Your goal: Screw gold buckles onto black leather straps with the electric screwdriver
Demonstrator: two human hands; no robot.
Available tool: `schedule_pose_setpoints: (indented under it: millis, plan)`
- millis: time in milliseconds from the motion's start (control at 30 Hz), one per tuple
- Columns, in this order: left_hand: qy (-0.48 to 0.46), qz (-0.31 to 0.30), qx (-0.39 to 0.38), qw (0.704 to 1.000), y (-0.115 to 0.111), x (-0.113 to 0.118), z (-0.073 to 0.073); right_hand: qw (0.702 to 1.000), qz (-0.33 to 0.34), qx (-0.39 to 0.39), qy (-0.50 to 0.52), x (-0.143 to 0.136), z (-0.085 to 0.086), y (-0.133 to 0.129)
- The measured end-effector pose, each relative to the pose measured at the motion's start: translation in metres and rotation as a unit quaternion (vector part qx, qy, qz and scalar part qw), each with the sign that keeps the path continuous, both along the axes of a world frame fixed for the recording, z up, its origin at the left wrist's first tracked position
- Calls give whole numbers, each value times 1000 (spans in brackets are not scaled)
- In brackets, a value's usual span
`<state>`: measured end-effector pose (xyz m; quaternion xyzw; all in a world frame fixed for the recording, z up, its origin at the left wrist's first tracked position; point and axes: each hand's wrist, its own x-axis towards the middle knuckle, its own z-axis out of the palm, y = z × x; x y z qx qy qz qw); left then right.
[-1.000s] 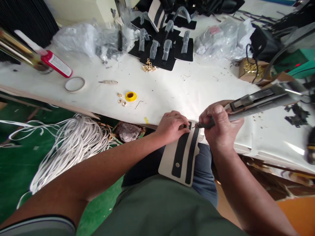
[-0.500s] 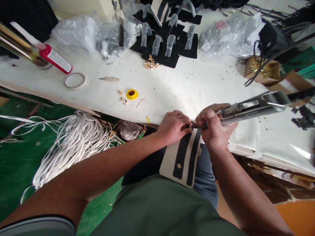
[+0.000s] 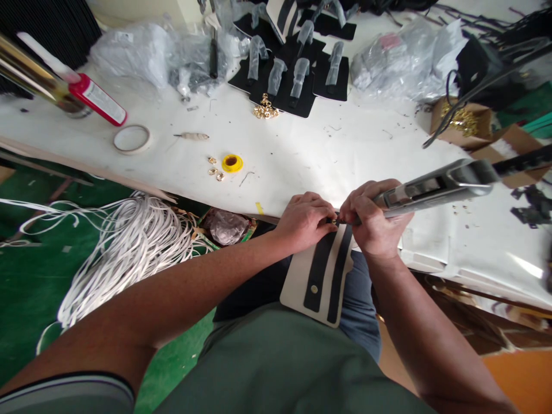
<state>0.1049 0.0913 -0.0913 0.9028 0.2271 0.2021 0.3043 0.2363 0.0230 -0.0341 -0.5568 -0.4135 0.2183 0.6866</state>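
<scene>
My right hand (image 3: pixel 377 221) is closed around a silver and black electric screwdriver (image 3: pixel 440 187), held nearly level with its tip pointing left. My left hand (image 3: pixel 307 221) pinches the upper edge of a beige panel with black straps (image 3: pixel 319 279), fingertips beside the screwdriver tip. A small gold-coloured fitting (image 3: pixel 332 220) shows partly between the fingers; the rest of it is hidden. The panel lies over my lap against the table's front edge, with a round metal stud (image 3: pixel 314 289) on one strap.
Gold fittings (image 3: pixel 265 108), a yellow tape roll (image 3: pixel 233 163), an awl-like tool (image 3: pixel 193 136) and a white tape ring (image 3: pixel 131 139) lie on the white table. Behind are black panels (image 3: pixel 308 106) with wrapped parts. Cartons (image 3: pixel 474 135) stand right; white cords (image 3: pixel 116 259) pile on the floor.
The screwdriver has shifted slightly left, and my right thumb has gone from raised on its body to lower around it. My left hand and the panel stay nearly still.
</scene>
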Motion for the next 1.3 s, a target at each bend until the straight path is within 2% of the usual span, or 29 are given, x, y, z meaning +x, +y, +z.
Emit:
schedule_pose_setpoints:
  millis: [200,467,733,1067,1300]
  plan:
    - [-1,3,4,1000,-1,0,-1,999,23,22,30,5,-8,-2]
    - [-5,-6,0,1000,2,0,-2,999,35,-2,15,8,-3,-2]
    - [-15,3,-3,1000,1,1,-8,1000,6,-14,4,6,-7,5]
    - [-11,5,1,1000,1,1,-6,997,77,17,25,10,-6,9]
    - [-8,7,-3,1000,1,1,-5,997,66,-33,25,11,-4,9]
